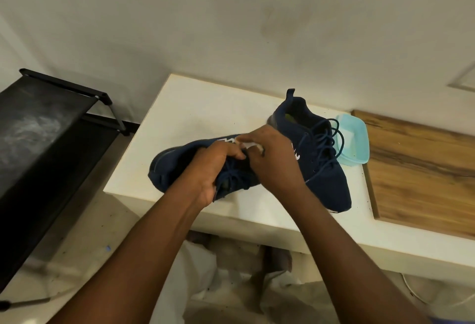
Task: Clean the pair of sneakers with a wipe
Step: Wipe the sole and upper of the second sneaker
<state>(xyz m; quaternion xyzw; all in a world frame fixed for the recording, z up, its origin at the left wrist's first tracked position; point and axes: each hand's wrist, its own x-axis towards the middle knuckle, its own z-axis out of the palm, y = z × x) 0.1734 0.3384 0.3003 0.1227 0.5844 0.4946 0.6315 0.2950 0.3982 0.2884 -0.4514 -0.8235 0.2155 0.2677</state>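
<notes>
Two navy knit sneakers are on a white table [190, 102]. The near sneaker [177, 159] lies on its side at the table's front left, and my left hand [213, 169] grips it around the laced opening. My right hand [272, 156] pinches a white wipe [250, 145] against that sneaker's side, near its white logo. The second sneaker [318, 149] stands upright to the right, heel toward the wall and toe toward the table's front edge; my right hand hides part of it.
A light-blue wipe pack [356, 141] lies behind the upright sneaker. A wooden board [421, 169] covers the table's right part. A black shoe rack [46, 131] stands on the left. Crumpled cloth [231, 272] lies on the floor below the table edge.
</notes>
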